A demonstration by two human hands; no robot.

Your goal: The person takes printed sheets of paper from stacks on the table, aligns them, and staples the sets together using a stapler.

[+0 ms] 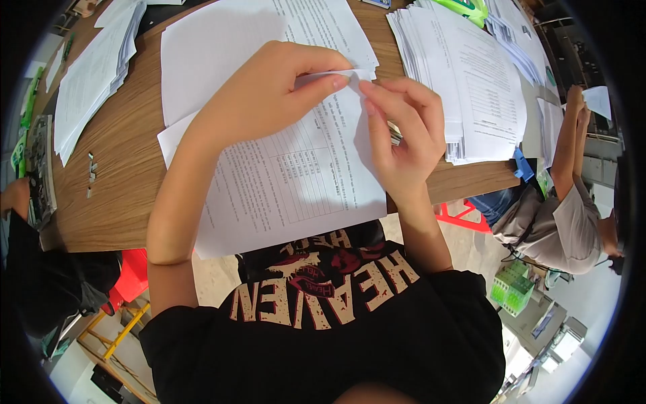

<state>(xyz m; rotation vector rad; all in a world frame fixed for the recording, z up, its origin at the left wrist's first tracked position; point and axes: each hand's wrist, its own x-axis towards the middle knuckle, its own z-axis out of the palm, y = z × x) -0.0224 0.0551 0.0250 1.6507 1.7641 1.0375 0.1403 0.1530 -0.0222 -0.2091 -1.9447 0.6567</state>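
Note:
Printed sheets (296, 182) lie on the wooden table in front of me, the lower one reaching over its near edge. My left hand (269, 94) bends over them, thumb and forefinger pinched on the sheets' upper right corner. Close to that corner, on its right, is my right hand (407, 131), thumb and forefinger near each other and the other fingers curled. Something small shows behind its fingers, but I cannot make out what it is or whether the hand grips it. More paper (222, 54) lies beyond my left hand.
A thick stack of printed sheets (464, 81) stands at the right, with a green-and-white item (464, 9) behind it. Another stack (101, 74) is at the left, near small staples (91, 175) on the wooden table (128, 195). A co-worker (565, 222) sits at the right.

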